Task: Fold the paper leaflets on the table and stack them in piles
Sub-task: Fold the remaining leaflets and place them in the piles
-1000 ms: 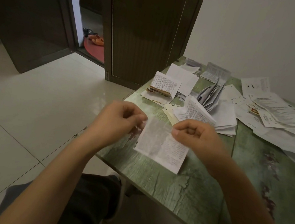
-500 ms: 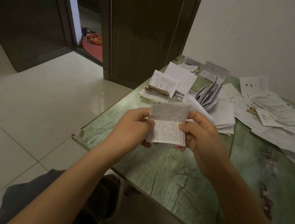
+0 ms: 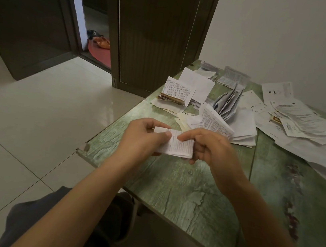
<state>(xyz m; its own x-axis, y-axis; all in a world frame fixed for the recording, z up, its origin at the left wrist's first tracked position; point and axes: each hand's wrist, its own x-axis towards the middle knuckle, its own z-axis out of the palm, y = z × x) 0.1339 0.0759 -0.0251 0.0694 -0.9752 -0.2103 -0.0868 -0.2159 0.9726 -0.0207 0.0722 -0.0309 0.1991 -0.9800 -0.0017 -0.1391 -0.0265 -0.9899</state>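
The left hand (image 3: 145, 137) and the right hand (image 3: 211, 149) were close together over the near-left part of the green surface (image 3: 179, 192), both clamped on one folded leaflet (image 3: 180, 147). The left hand gripped its left edge, thumb on top. The right hand held its right edge with curled fingers, the forefinger lying across the printed top face. The leaflet was a small, thick rectangle of several layers. It seemed to be held just above the surface rather than resting on it, though the angle made this hard to judge. Behind the hands, a short stack of folded leaflets (image 3: 175, 92) sat near the far-left edge of the surface, its top sheet tilted up. Another folded pile (image 3: 218, 125) lay just beyond the right hand, with a fanned bundle (image 3: 228, 103) standing behind it. Loose unfolded sheets (image 3: 304, 122) were spread, overlapping, over the far-right part of the surface, near the wall. A dark wooden door (image 3: 154, 28) stood beyond the surface, and orange slippers (image 3: 102, 42) lay on a red mat (image 3: 101, 57) in the doorway to its left. Pale floor tiles (image 3: 33, 115) filled the left side.
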